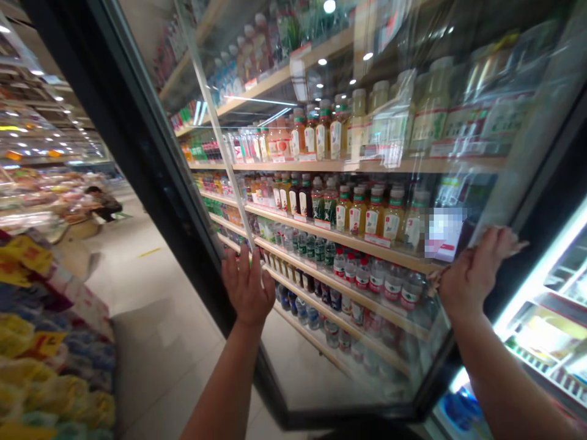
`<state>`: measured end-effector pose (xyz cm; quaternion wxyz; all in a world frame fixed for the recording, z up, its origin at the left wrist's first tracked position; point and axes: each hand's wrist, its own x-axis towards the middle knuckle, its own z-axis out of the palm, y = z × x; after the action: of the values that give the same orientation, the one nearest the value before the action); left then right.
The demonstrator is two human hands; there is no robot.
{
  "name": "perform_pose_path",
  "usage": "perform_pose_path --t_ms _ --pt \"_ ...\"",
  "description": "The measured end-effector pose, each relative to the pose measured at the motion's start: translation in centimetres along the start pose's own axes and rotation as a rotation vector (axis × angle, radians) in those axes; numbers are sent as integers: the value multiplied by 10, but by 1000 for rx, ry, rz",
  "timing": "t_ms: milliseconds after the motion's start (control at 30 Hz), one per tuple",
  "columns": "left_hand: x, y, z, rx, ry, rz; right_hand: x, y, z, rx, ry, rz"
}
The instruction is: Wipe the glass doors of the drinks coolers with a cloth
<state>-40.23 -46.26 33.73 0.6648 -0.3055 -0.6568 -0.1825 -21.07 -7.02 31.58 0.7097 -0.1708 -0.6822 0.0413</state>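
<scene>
A glass door (302,385) with a thick black frame (156,171) stands tilted in front of me. My left hand (247,286) lies with fingers stretched out at the frame's left side, against the edge of the glass. On the right, my right hand (472,275) is closed over a crumpled brownish cloth (517,245) at the glass near the right frame. Bits of the cloth stick out on both sides of the hand; the rest is hidden under it. Shelves of bottled drinks (367,211) show in the pane, along with bright light reflections.
A lit cooler (550,330) with packaged goods stands at the right. Yellow and blue packs (50,366) are stacked at the lower left. Farther off, a person (104,203) is low down beside a display of goods (36,195) along the pale floor (160,324).
</scene>
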Motion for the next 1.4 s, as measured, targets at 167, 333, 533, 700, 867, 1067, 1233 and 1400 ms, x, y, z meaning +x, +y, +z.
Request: perform_pose_path --t_ms 167,333,533,700,867,1067,1233,1400 --pt "-2 1 -1 -5 -6 -14 8 -36 3 52 -27 -32" --pt "0 1 -1 -14 2 -9 16 -71 5 70 -107 -91" --pt "0 1 -1 -10 6 -8 24 -112 10 108 -188 -199" --pt "-1 1 -1 -6 -1 -15 32 -146 17 75 -257 -287" --pt "-2 2 -2 0 -13 -15 26 -171 24 80 -260 -340" --pt "-1 4 -4 -2 2 -4 17 -198 31 129 -313 -506" --pt "1 6 -6 -9 7 -1 25 -224 38 172 -312 -492" --pt "-1 5 -7 16 -1 5 12 -251 45 261 -386 -590"
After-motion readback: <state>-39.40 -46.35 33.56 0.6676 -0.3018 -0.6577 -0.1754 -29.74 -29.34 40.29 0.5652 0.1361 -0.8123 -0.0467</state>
